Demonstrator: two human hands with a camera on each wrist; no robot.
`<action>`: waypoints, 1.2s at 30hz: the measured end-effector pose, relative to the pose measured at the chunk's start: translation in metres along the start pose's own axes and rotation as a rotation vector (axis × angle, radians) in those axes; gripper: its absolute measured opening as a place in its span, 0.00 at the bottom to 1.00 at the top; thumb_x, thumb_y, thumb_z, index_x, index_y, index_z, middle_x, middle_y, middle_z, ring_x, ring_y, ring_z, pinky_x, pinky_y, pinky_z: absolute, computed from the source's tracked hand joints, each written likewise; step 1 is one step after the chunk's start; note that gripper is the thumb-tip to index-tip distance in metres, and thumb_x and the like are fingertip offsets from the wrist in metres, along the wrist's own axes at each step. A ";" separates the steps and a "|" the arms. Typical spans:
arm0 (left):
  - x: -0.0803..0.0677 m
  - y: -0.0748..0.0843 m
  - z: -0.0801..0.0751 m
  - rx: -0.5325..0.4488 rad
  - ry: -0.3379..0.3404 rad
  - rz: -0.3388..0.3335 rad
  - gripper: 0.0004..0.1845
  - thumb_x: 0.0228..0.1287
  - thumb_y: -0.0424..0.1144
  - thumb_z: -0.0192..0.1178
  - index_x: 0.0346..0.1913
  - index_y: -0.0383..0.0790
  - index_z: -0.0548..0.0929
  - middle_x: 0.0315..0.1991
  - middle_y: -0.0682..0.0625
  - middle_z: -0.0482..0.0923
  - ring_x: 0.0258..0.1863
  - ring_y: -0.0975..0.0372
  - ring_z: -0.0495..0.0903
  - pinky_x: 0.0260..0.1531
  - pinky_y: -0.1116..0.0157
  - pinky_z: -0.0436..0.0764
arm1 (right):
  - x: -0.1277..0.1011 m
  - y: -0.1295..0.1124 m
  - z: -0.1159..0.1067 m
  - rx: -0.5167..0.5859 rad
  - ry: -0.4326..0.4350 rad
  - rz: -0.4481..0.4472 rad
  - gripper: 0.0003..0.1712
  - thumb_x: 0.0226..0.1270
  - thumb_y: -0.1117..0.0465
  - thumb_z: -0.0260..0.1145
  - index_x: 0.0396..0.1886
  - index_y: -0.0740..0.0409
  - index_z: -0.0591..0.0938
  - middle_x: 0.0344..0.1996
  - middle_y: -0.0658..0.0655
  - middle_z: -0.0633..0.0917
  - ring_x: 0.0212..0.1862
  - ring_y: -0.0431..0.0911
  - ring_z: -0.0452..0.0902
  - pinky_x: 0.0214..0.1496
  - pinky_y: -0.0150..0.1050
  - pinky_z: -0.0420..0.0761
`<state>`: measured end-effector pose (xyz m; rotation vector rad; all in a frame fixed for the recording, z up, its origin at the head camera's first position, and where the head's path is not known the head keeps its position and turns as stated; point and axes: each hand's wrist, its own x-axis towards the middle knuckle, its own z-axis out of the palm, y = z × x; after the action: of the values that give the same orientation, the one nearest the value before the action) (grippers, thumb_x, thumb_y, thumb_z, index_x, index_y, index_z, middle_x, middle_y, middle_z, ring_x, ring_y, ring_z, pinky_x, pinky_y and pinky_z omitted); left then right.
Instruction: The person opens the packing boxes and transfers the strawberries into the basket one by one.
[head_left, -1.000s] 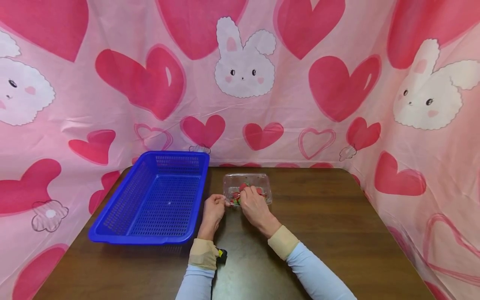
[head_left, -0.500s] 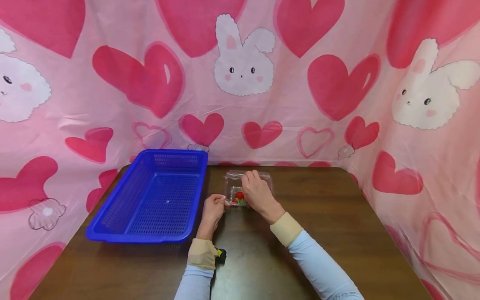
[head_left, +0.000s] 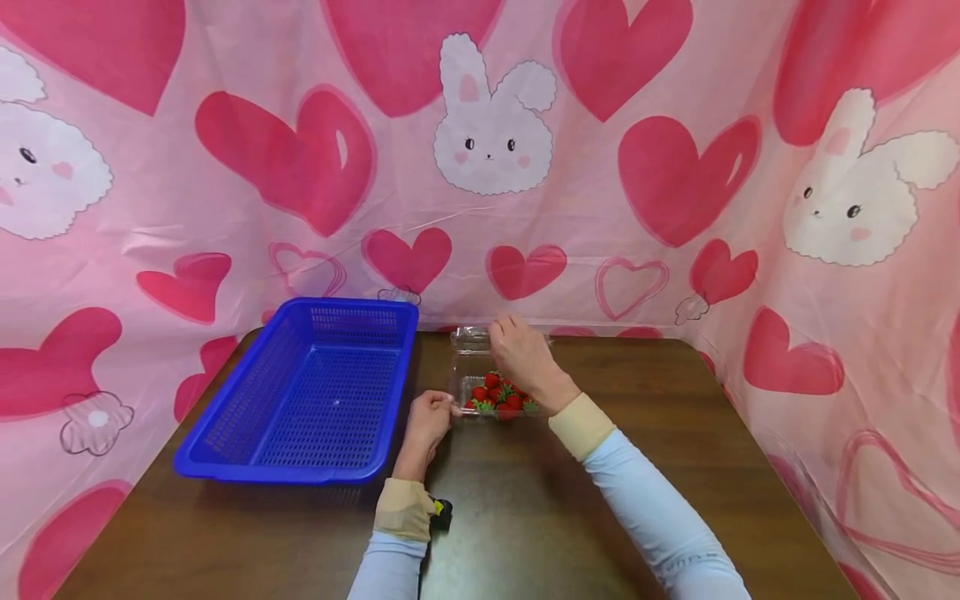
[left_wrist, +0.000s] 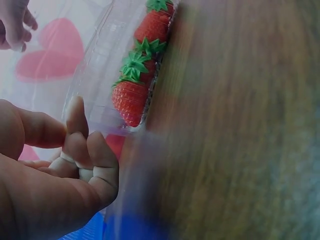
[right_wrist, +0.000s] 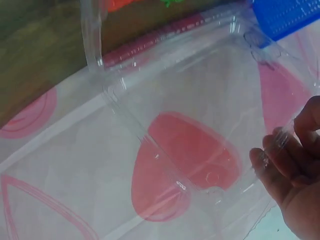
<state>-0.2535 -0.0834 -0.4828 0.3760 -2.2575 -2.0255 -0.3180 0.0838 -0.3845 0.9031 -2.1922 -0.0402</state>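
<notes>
Over the strawberries (head_left: 501, 395), right fingers (right_wrist: 280, 162) grip the lid (right_wrist: 200, 130); left fingers (left_wrist: 82, 155) pinch the tray (head_left: 459, 398).

This looks like a small play corner set up for filming, not a real kitchen or shop. A pink cloth (head_left: 600, 217) with big red hearts and white bunnies hangs all around, filling the top and both sides of the picture. At the bottom stands a dark brown wooden table (head_left: 637, 467), closed in by the cloth.
</notes>
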 end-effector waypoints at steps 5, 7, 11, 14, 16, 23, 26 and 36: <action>-0.004 0.001 -0.001 0.007 -0.023 -0.004 0.06 0.71 0.28 0.50 0.41 0.28 0.75 0.27 0.42 0.84 0.21 0.62 0.71 0.22 0.69 0.68 | 0.009 0.009 0.002 -0.015 -0.019 -0.025 0.03 0.58 0.69 0.65 0.31 0.65 0.79 0.28 0.61 0.82 0.35 0.54 0.79 0.38 0.43 0.83; -0.005 0.002 -0.001 0.009 -0.032 -0.003 0.05 0.70 0.28 0.49 0.41 0.28 0.75 0.26 0.42 0.83 0.20 0.63 0.69 0.22 0.69 0.67 | 0.013 0.012 0.002 -0.017 -0.033 -0.027 0.03 0.59 0.69 0.65 0.31 0.66 0.79 0.28 0.61 0.82 0.35 0.55 0.79 0.39 0.43 0.82; -0.006 0.002 -0.002 0.011 -0.039 0.006 0.03 0.69 0.26 0.49 0.39 0.29 0.73 0.25 0.43 0.82 0.19 0.63 0.69 0.21 0.69 0.66 | 0.020 0.016 0.000 -0.032 -0.086 -0.027 0.06 0.59 0.66 0.67 0.33 0.66 0.80 0.30 0.62 0.82 0.36 0.56 0.77 0.40 0.42 0.80; -0.007 0.001 -0.002 0.022 -0.040 0.011 0.03 0.69 0.27 0.49 0.38 0.30 0.73 0.25 0.42 0.82 0.21 0.62 0.71 0.22 0.68 0.68 | 0.024 0.019 -0.001 -0.041 -0.108 -0.020 0.09 0.58 0.64 0.69 0.34 0.65 0.80 0.31 0.62 0.83 0.36 0.56 0.77 0.41 0.42 0.79; -0.008 0.000 -0.002 0.039 -0.044 0.016 0.03 0.69 0.27 0.49 0.38 0.30 0.73 0.26 0.41 0.82 0.22 0.62 0.71 0.23 0.68 0.69 | 0.025 0.020 -0.001 -0.033 -0.111 -0.008 0.11 0.57 0.62 0.71 0.34 0.65 0.80 0.31 0.62 0.83 0.36 0.56 0.77 0.41 0.42 0.79; -0.012 -0.002 -0.003 0.086 -0.047 0.008 0.04 0.70 0.28 0.49 0.39 0.31 0.73 0.28 0.39 0.84 0.23 0.61 0.72 0.25 0.67 0.70 | 0.033 0.023 0.000 -0.007 -0.129 0.038 0.09 0.59 0.63 0.67 0.33 0.65 0.79 0.31 0.63 0.82 0.37 0.57 0.76 0.38 0.45 0.80; -0.013 -0.003 -0.003 0.094 -0.037 0.016 0.04 0.70 0.29 0.49 0.39 0.31 0.73 0.28 0.39 0.84 0.22 0.61 0.72 0.24 0.68 0.70 | 0.038 0.025 0.000 0.000 -0.135 0.049 0.08 0.60 0.63 0.66 0.33 0.65 0.79 0.31 0.63 0.81 0.36 0.58 0.76 0.38 0.46 0.79; -0.019 -0.001 0.000 0.084 -0.027 0.039 0.04 0.71 0.30 0.50 0.38 0.32 0.72 0.28 0.40 0.83 0.27 0.57 0.76 0.26 0.67 0.69 | 0.052 0.032 0.006 -0.025 -0.268 0.108 0.10 0.63 0.61 0.62 0.36 0.66 0.79 0.34 0.64 0.82 0.40 0.59 0.77 0.38 0.49 0.81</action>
<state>-0.2346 -0.0791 -0.4821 0.3099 -2.3518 -1.9337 -0.3652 0.0743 -0.3463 0.8020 -2.4800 -0.1433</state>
